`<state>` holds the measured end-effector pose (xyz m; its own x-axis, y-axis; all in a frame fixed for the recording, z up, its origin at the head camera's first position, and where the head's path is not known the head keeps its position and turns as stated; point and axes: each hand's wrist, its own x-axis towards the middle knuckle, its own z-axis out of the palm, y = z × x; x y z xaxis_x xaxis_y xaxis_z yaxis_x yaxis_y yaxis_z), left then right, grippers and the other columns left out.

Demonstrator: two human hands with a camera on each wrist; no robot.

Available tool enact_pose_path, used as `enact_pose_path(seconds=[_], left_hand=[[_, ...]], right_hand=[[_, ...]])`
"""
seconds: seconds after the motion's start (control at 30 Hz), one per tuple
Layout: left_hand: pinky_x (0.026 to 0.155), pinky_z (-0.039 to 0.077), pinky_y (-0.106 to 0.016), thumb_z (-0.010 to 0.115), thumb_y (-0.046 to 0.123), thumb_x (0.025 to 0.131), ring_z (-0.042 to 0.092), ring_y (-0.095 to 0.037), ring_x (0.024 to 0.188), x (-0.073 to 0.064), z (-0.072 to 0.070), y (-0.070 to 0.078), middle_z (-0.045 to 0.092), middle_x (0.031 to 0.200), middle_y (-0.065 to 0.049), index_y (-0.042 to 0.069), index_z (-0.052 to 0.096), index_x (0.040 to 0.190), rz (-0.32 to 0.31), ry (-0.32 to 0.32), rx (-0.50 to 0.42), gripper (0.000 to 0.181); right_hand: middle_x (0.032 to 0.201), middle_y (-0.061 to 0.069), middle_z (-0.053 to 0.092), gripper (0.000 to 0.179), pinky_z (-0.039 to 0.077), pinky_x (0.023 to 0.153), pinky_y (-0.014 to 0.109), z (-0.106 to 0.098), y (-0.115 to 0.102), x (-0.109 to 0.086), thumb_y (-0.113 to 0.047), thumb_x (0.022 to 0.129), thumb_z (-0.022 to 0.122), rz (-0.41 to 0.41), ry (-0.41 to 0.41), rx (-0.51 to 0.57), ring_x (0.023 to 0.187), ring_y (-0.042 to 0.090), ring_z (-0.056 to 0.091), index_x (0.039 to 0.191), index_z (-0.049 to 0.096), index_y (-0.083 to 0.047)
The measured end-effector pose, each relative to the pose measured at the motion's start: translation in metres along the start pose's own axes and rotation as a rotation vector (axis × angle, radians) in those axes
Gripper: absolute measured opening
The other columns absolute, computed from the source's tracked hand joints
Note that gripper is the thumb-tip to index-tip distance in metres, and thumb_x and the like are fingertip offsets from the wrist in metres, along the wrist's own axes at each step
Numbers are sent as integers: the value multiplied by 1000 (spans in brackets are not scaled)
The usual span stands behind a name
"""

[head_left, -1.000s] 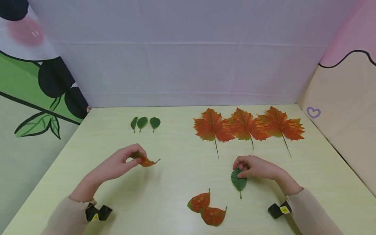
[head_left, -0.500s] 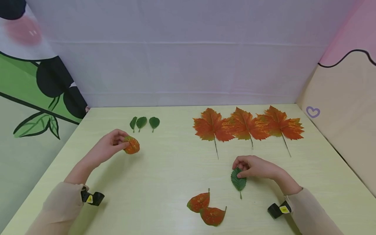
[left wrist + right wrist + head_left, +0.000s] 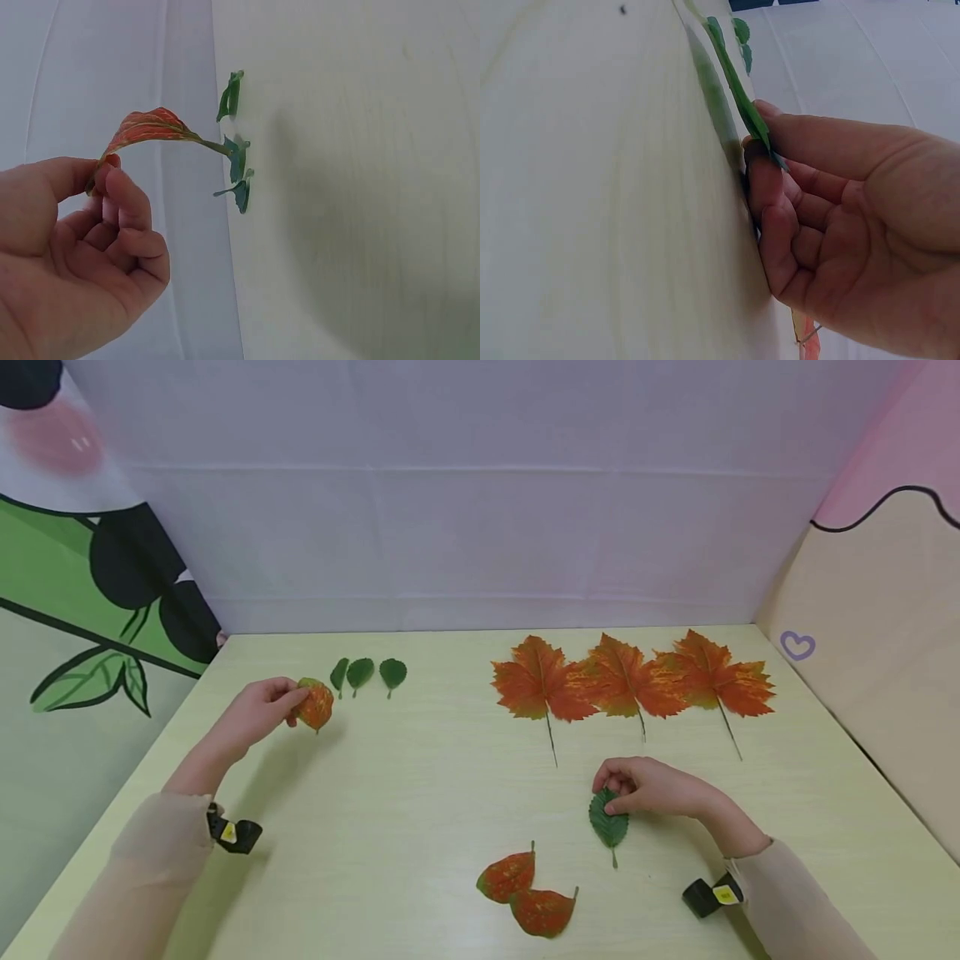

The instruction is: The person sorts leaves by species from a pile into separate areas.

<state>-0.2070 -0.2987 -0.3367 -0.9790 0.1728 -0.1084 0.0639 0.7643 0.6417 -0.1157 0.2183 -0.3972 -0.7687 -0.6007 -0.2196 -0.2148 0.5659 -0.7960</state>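
Between thumb and fingers, my left hand [image 3: 258, 714] pinches an orange-red leaf [image 3: 316, 707] by its edge, raised above the table. In the left wrist view that leaf [image 3: 154, 127] curves, its stem pointing away from the hand. Just right of it lie three small green leaves [image 3: 361, 673] in a row. My right hand [image 3: 652, 789] pinches a green leaf [image 3: 608, 818] by its top end, stem towards me. The right wrist view shows this green leaf [image 3: 739, 90] edge-on, slightly off the table, with the curled fingers close to the surface.
Three orange maple leaves [image 3: 633, 681] lie overlapping in a row at the back right. Two red-orange leaves [image 3: 525, 893] touch each other near the front middle. A pale wooden table [image 3: 420, 793] bears everything, with a plain cloth backdrop [image 3: 480, 543] behind its far edge.
My left hand has moved left and away from me with the orange-red leaf, which has turned so its face shows and its stem points towards me. The right hand has stayed put.
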Motion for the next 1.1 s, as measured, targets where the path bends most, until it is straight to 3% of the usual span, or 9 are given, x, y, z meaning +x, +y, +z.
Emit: enact_pose_path(seconds=[0.2,0.37,0.63,0.83,1.1], left_hand=[[58,32,-30,38,39,96,41,-19,63,15,2,-7,45,59,1,0,52,88,-40,-68,52,43],[54,31,-30,40,34,96,36,-17,58,30,5,-11,38,58,1,3,53,78,-60,-116,143,38],[53,28,-29,42,28,94,32,-15,55,46,9,-19,33,58,1,9,43,65,0,-132,265,35],[56,33,-30,38,32,96,41,-18,60,45,10,-21,45,64,-3,5,49,72,-12,-133,321,38],[57,36,-32,33,43,95,47,-24,68,35,3,-16,53,76,-12,-4,54,93,-95,-54,411,52]], right_hand=[[73,0,44,21,35,58,21,1,1,0,-15,83,66,9,3,-8,67,9,41,99,57,-6],[73,-2,44,20,36,59,21,2,3,0,-16,83,66,10,2,-14,67,8,42,99,57,-7],[73,-2,45,18,37,59,21,3,5,1,-16,83,66,7,3,-25,67,8,42,98,58,-9],[74,-1,45,20,37,60,21,1,2,1,-17,83,66,11,-3,-28,69,10,43,98,58,-8],[74,-1,46,20,38,61,21,-1,2,1,-17,82,66,26,10,-41,70,10,44,98,58,-8]])
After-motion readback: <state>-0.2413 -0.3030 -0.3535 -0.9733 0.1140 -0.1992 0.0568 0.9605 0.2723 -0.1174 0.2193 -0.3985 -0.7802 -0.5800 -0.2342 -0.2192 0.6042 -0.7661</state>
